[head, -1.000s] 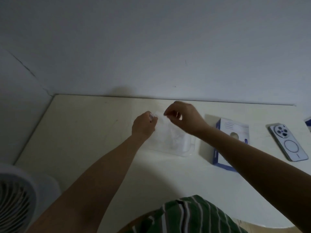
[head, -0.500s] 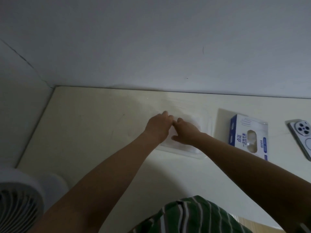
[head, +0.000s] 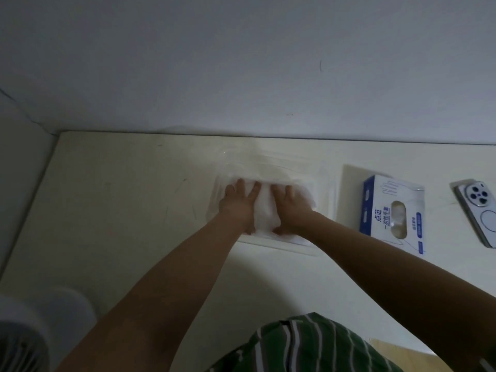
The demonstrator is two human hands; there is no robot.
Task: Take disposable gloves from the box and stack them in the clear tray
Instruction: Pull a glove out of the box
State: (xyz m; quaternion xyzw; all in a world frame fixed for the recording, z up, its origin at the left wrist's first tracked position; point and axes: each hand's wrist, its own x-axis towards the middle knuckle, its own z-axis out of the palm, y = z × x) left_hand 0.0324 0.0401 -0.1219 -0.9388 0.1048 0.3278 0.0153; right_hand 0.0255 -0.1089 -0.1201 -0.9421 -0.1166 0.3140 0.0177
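We note that both hands lie palm down inside the clear tray [head: 327, 190], which sits on the pale table [head: 120, 210] close to the wall, left of the box [head: 393, 210] and apart from it. The left hand [head: 237, 204] rests flat on the gloves [head: 265, 210]; its fingers [head: 239, 185] are straight, slightly spread and point toward the wall. The right hand [head: 291, 208] lies just beside it in the same posture, with its fingers [head: 287, 190] straight and pointing toward the wall; how far they spread we cannot tell. Neither hand curls round or pinches anything, and both press on the stack. A strip of crinkled white glove material shows between the two hands, running from the tray's near edge toward the wall, and more of it spreads out beyond the fingertips toward the tray's right side. We cannot tell which way the glove cuffs or fingers face. The tray's edges run roughly parallel to the wall. The box lies flat with its printed face up, its long axis running from the wall toward the person, and its oval opening facing upward. A phone [head: 480, 210] lies camera side up to the right of the box.
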